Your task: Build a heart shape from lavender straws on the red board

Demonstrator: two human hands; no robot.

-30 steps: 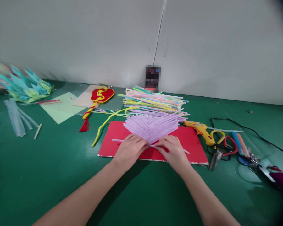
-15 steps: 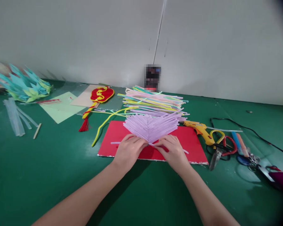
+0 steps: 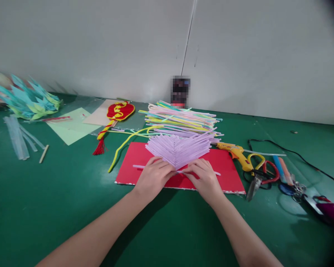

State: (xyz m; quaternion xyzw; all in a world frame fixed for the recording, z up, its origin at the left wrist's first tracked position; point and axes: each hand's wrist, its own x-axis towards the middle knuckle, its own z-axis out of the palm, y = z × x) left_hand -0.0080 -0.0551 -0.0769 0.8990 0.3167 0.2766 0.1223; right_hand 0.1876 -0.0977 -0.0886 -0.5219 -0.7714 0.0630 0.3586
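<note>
Between my two hands a lilac pipe cleaner (image 3: pixel 138 166) runs sideways over the red board (image 3: pixel 231 174), its ends sticking out past both hands. My left hand (image 3: pixel 153 176) pinches it near its middle, and my right hand (image 3: pixel 202 176) grips it just to the right. Only a short bit shows between the fingertips. Right behind the fingertips lies a piece of lilac pipe cleaners (image 3: pixel 178 150) laid side by side in a V pattern with a centre seam. Its lower point comes close to the held pipe cleaner; whether they touch I cannot tell.
Behind the board lies a pile of coloured pipe cleaners (image 3: pixel 180 120). A yellow glue gun (image 3: pixel 241 157), scissors (image 3: pixel 260 174) and a purple-handled tool (image 3: pixel 330 211) are on the right. To the left are a red tasselled fan (image 3: pixel 121 111), green paper (image 3: pixel 72 126) and clear glue sticks (image 3: pixel 16 139).
The held pipe cleaner has shifted slightly: its left end sits a little higher and its right end nearer my right hand. Both hands stay almost in place.
</note>
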